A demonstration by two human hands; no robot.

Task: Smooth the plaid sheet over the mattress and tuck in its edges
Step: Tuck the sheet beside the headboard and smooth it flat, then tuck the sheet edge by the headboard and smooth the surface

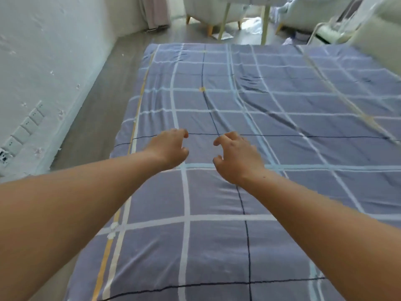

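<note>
Plaid sheet [249,118] spread over mattress, wrinkled beyond both hands. Left hand [170,148] and right hand [237,158] reach forward side by side, arms extended, fingers loosely curled, holding nothing; contact with cloth unclear. Floor [95,118] left of left hand.

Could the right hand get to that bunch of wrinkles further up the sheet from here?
Probably yes: the right hand hovers open over the plaid sheet, and nothing lies between it and the wrinkles, though it would need a forward lean.
</note>
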